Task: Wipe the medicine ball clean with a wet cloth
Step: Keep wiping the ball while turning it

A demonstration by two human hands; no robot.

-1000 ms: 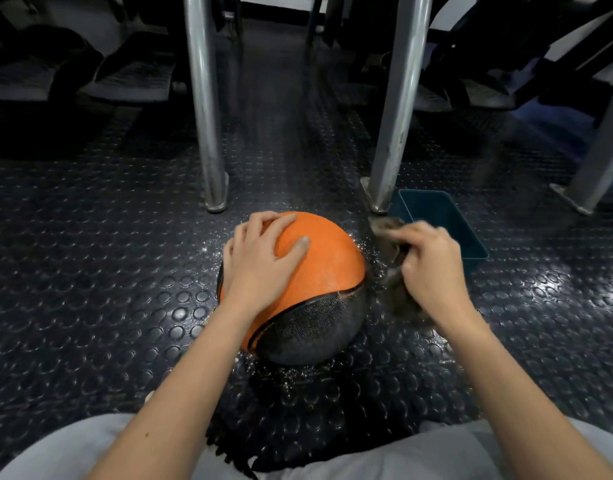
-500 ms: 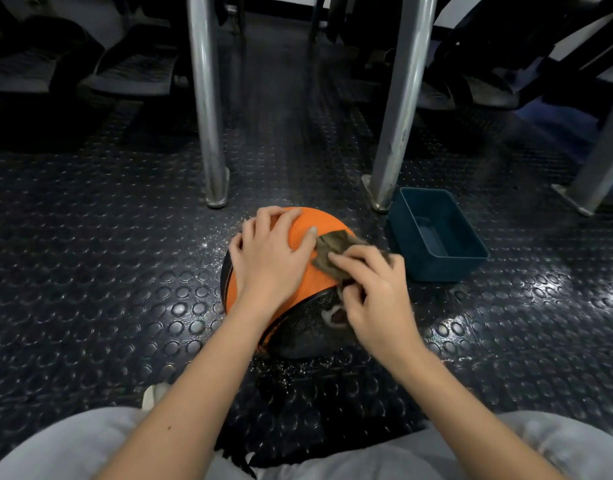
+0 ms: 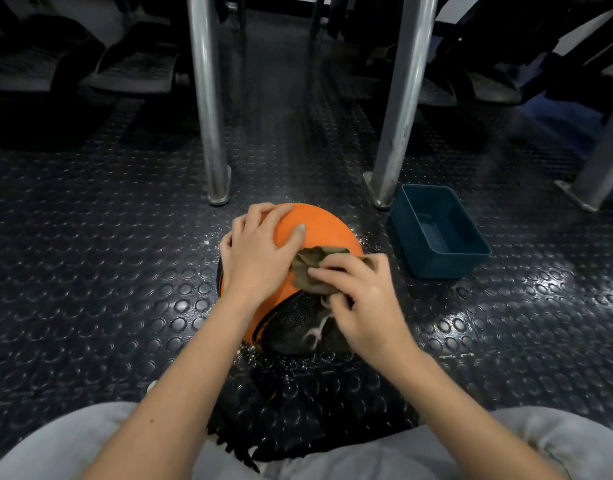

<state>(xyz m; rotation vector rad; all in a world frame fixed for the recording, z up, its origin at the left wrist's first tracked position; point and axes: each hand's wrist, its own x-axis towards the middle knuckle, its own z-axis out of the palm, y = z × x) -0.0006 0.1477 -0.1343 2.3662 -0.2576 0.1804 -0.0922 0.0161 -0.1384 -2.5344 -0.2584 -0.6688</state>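
Note:
An orange and black medicine ball (image 3: pixel 327 230) rests on the studded rubber floor in front of my knees. My left hand (image 3: pixel 256 252) lies flat on its upper left side, fingers spread, steadying it. My right hand (image 3: pixel 358 301) presses a crumpled brown wet cloth (image 3: pixel 310 268) onto the ball's top right, over the seam between orange and black. Part of the cloth is hidden under my fingers. Water droplets speckle the floor around the ball.
A dark teal plastic tub (image 3: pixel 440 233) stands on the floor just right of the ball. Two metal posts (image 3: pixel 208 109) (image 3: pixel 400 109) rise right behind the ball, and a third (image 3: pixel 606 157) stands at far right. Dark gym equipment fills the background.
My right hand brought the cloth from beside the tub onto the ball, then slid it slightly toward me. My left hand has stayed on the ball.

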